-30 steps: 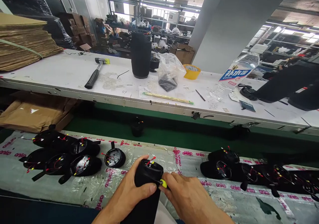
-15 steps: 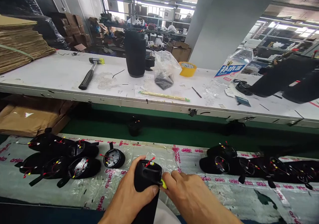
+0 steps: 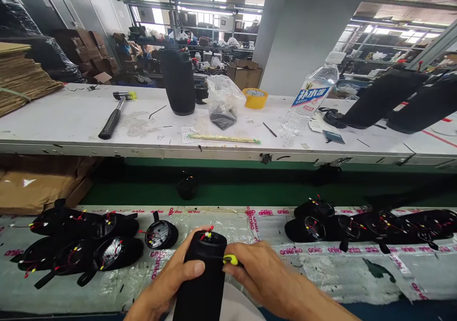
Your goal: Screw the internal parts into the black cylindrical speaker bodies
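Observation:
My left hand (image 3: 169, 276) wraps the side of a black cylindrical housing (image 3: 202, 278), which stands nearly upright with its lower end out of view. Red and yellow wires (image 3: 206, 235) stick out of its top end. My right hand (image 3: 262, 276) is against the housing's right side and pinches a small yellow-handled screwdriver (image 3: 230, 260). The screwdriver's tip is hidden by the housing and my fingers. A round black end cap with wires (image 3: 160, 234) lies on the plastic-covered belt to the left of my left hand.
Several wired black housings (image 3: 80, 242) lie on the belt at left, and more (image 3: 364, 228) at right. Across a green gap stands a white bench (image 3: 71, 121) holding a hammer (image 3: 114, 116), a plastic bag (image 3: 223, 102), a water bottle (image 3: 310, 100) and an upright black cylinder (image 3: 177, 83).
The whole scene has shifted left and the view has levelled. The housing now stands more upright in my hands, and the yellow handle sits a little further left and higher.

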A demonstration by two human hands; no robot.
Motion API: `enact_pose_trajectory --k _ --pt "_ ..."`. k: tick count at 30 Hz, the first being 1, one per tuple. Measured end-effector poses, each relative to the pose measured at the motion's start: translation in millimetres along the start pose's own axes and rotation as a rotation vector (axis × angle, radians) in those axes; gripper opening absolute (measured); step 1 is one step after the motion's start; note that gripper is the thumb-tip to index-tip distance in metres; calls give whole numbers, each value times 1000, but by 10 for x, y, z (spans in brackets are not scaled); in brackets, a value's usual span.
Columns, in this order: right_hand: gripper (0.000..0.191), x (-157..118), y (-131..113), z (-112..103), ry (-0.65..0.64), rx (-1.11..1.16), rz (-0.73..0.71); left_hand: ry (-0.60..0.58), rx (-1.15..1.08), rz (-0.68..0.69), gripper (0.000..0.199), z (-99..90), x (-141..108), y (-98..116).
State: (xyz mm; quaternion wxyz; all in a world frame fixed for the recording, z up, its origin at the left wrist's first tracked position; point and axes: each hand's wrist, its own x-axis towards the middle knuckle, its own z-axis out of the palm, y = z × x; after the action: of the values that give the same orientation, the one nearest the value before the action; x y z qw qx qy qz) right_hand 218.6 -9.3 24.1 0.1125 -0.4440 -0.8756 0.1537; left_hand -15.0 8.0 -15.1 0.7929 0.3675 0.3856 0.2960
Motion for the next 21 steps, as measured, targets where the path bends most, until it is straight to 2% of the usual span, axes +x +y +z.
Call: enact_pose_trajectory --k 2,3,6,9,13,16,21 --pt "11 -1 4 -42 92 143 36 12 -52 -9 76 -24 32 -40" --pt "10 -3 5 -58 132 140 70 28 -43 -3 75 -19 35 -46" --pt "13 -9 2 -50 149 -53 136 65 29 21 81 25 2 -2" --pt "21 2 -28 24 98 -166 48 158 187 41 86 63 -47 73" --pt "26 40 -81 93 103 -257 -30 282 385 95 85 110 -71 115" --pt "30 69 -98 89 86 -320 -74 294 420 104 83 157 -75 125" --pt "33 75 -78 108 110 -301 -114 311 439 117 77 216 -104 157"
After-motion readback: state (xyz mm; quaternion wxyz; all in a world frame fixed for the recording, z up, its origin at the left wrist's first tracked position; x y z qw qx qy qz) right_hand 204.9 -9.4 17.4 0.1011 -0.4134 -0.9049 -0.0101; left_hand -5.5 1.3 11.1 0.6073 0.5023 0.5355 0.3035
